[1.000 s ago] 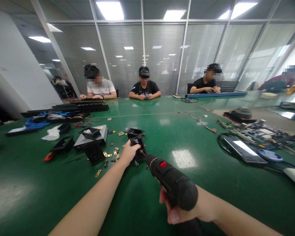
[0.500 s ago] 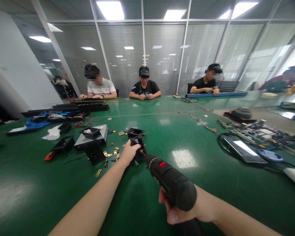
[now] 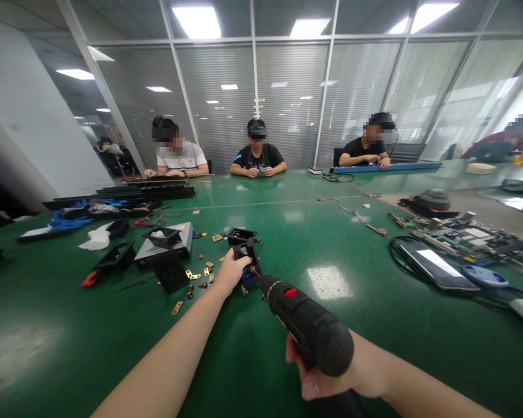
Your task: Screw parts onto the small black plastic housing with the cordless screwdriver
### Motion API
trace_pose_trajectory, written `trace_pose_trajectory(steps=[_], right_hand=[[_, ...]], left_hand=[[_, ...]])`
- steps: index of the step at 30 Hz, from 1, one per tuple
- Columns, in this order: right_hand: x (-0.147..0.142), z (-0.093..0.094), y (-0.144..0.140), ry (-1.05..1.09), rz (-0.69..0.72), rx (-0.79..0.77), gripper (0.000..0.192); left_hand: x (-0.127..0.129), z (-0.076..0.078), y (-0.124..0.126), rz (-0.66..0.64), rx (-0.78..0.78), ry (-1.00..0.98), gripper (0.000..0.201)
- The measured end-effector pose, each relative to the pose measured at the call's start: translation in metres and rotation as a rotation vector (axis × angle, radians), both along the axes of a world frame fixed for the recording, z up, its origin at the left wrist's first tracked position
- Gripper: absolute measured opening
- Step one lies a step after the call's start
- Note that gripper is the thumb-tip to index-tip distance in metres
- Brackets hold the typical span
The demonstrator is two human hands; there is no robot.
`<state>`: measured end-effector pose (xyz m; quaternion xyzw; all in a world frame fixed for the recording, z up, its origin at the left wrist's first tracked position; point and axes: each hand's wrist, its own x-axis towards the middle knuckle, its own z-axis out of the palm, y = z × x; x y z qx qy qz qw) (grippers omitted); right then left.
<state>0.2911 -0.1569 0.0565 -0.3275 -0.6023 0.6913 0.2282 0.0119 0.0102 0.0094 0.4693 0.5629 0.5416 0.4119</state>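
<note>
My left hand [image 3: 232, 273] is closed on a small black plastic housing [image 3: 253, 255], holding it tilted just above or on the green table. In my right hand [image 3: 318, 377] is a black cordless drill [image 3: 307, 319] with a red switch on top, gripped by its handle. The drill's bit points into the housing, at a brass-coloured part close to my left thumb. Another black housing [image 3: 239, 234] lies just behind. Left of my hand are scattered small brass plates [image 3: 176, 307] and screws [image 3: 190, 291]. My left fingers under the housing are hidden.
Further left stand a silver box [image 3: 184, 238] with a black frame on it, a black slotted panel [image 3: 171, 271] and an orange-tipped tool [image 3: 90, 280]. On the right are a phone [image 3: 433, 267], cables and circuit boards [image 3: 475, 235]. Several people sit across the table [image 3: 279, 354].
The whole view has shifted slightly. My hands, the housing and the drill keep nearly the same places relative to each other, with the bit still at the housing.
</note>
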Motion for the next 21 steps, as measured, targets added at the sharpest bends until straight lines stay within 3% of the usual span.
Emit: trace_pose_trajectory(steps=[21], right_hand=[[-0.0019,0.0036,0.0013,0.002,0.018,-0.127,0.068]], left_hand=[[-0.0016,-0.0034,-0.0004,0.005,0.008,-0.003,0.044]])
